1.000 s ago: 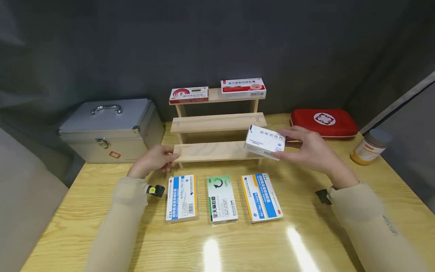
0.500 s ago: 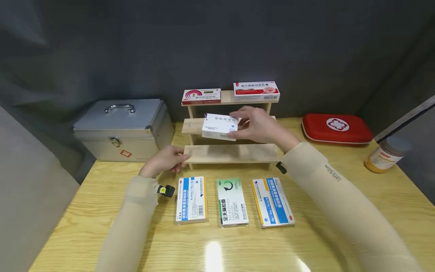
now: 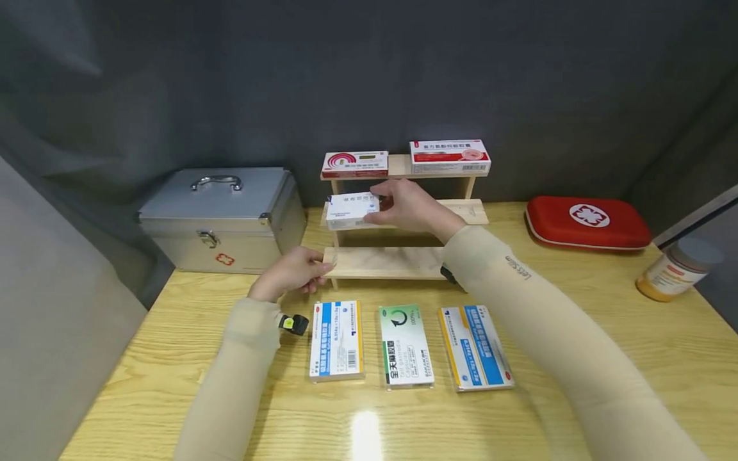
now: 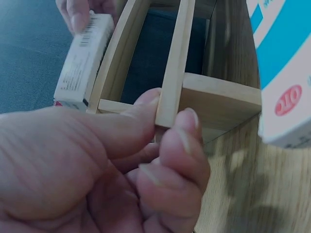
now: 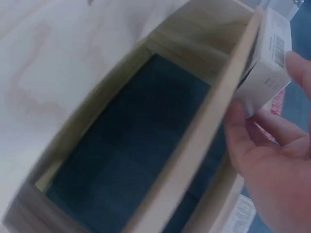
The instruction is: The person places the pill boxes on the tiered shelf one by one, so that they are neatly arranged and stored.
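The white box [image 3: 348, 212] is now at the left end of the middle tier [image 3: 469, 211], pinched in the fingers of my right hand [image 3: 410, 206]; it has come across from the right end of the bottom tier [image 3: 386, 261], whose left end my left hand [image 3: 293, 272] still pinches.

Centre frame, a tiered stand [image 3: 386, 264] rests on the bench [image 3: 167, 358]. Its top step [image 3: 399, 165] carries one box [image 3: 355, 164] left and another box [image 3: 450, 157] right; a third box [image 3: 350, 210], in the right hand [image 3: 410, 206], is at the left end of the middle step [image 3: 469, 211]. Before the stand lie three more boxes [image 3: 406, 346] (a row, lower centre). A case [image 3: 216, 211] stands left; a pouch [image 3: 588, 223] lies right, a jar [image 3: 679, 269] further right.
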A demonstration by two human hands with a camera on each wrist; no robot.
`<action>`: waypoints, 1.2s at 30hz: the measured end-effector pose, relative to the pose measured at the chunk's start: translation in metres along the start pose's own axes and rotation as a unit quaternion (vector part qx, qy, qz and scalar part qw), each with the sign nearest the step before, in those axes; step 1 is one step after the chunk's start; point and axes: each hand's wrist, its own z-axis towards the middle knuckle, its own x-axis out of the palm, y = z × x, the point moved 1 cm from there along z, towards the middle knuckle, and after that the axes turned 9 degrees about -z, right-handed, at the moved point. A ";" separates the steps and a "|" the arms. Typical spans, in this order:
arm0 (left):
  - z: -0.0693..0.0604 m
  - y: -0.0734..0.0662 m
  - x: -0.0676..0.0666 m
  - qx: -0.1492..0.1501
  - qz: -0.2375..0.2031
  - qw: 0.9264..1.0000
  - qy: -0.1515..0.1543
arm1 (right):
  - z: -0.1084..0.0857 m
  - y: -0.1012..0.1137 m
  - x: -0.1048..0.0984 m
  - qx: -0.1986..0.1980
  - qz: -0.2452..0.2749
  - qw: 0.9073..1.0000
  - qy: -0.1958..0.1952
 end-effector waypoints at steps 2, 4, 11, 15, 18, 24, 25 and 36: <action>0.000 0.000 0.001 0.000 0.001 1.000 0.001 | 0.001 -0.001 0.003 0.008 0.000 1.000 0.005; -0.001 -0.001 0.001 0.003 0.005 1.000 0.000 | 0.003 -0.003 0.005 0.010 0.000 1.000 0.004; -0.001 -0.003 0.002 0.001 0.005 1.000 0.001 | 0.004 -0.007 0.007 0.005 0.006 1.000 -0.001; -0.002 -0.004 0.002 -0.003 0.006 1.000 0.002 | 0.004 -0.007 0.007 0.004 0.009 1.000 0.005; -0.002 -0.004 0.002 -0.001 0.006 1.000 0.002 | 0.004 -0.006 0.007 0.002 0.013 1.000 0.003; -0.004 -0.005 0.004 -0.001 0.002 1.000 0.007 | -0.006 -0.007 0.004 -0.001 0.006 1.000 0.006; -0.004 -0.005 0.005 -0.001 0.001 1.000 0.008 | -0.010 -0.007 0.002 0.000 0.002 1.000 0.007; -0.005 -0.005 0.003 0.004 0.013 1.000 0.002 | -0.086 0.006 -0.027 0.033 -0.075 0.997 -0.004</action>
